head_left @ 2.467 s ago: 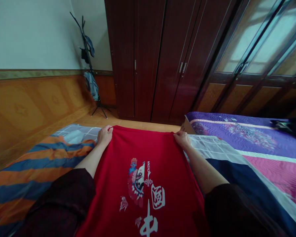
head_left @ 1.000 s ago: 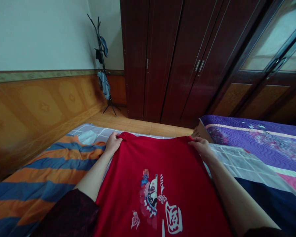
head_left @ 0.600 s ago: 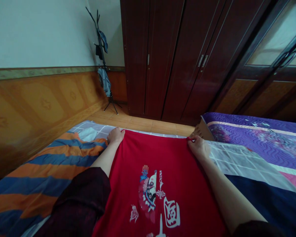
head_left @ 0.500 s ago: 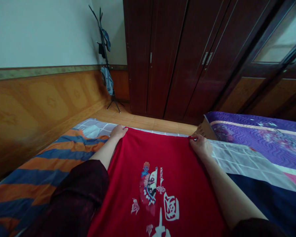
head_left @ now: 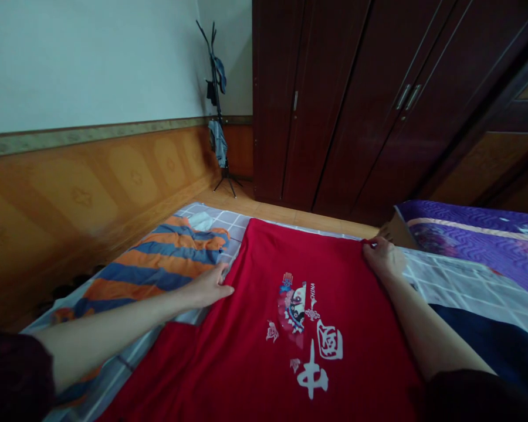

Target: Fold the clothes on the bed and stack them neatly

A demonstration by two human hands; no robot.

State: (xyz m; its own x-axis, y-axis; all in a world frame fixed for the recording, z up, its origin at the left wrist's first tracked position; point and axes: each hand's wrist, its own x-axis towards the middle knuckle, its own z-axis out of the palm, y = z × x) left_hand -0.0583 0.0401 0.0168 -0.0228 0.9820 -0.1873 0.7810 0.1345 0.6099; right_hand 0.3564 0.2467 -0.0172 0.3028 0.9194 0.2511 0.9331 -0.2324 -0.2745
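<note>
A red T-shirt [head_left: 264, 328] with a printed mask figure and white characters lies spread over the bed, its hem edge at the far end. My right hand [head_left: 385, 258] is closed on the shirt's far right corner, fingers pinching the cloth. Along the shirt's left side edge, my left hand [head_left: 209, 287] rests with thumb and fingers apart, the thumb touching the red fabric. Left of that hand lies an orange and blue striped cloth [head_left: 158, 261], rumpled on the bed.
The bed's grey checked sheet [head_left: 440, 275] shows around the shirt. A dark navy cloth [head_left: 470, 337] lies at the right. Beyond stand a coat rack [head_left: 220, 111], a dark wardrobe [head_left: 325, 105] and a second bed with a purple cover [head_left: 479, 237].
My left hand has let go of the shirt's far left corner and moved nearer along its left edge. My right hand keeps hold. The view has turned left, and more of the print shows.
</note>
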